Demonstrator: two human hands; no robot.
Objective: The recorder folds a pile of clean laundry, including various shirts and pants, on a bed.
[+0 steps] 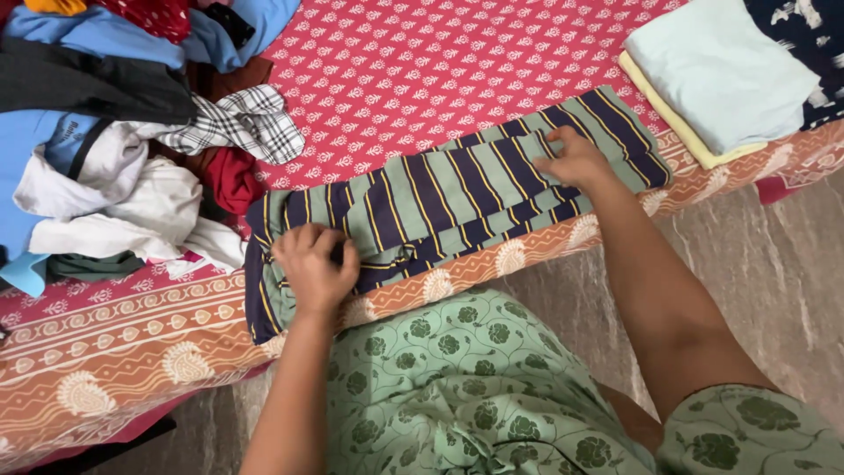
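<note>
A green, navy and yellow striped garment (440,189) lies folded into a long strip along the near edge of the bed. My left hand (315,264) presses on its left end with the fingers curled onto the cloth. Over the strip's right part, my right hand (576,160) rests flat, fingers bent on a fold. Both arms reach out from above my green flower-print clothing (466,387).
A red patterned bedsheet (422,62) with an orange border covers the bed. A heap of unfolded clothes (114,132) fills the left side. Folded pale green and yellow cloths (716,75) are stacked at the far right, beside a dark printed one (809,31). A stone floor (774,273) lies right.
</note>
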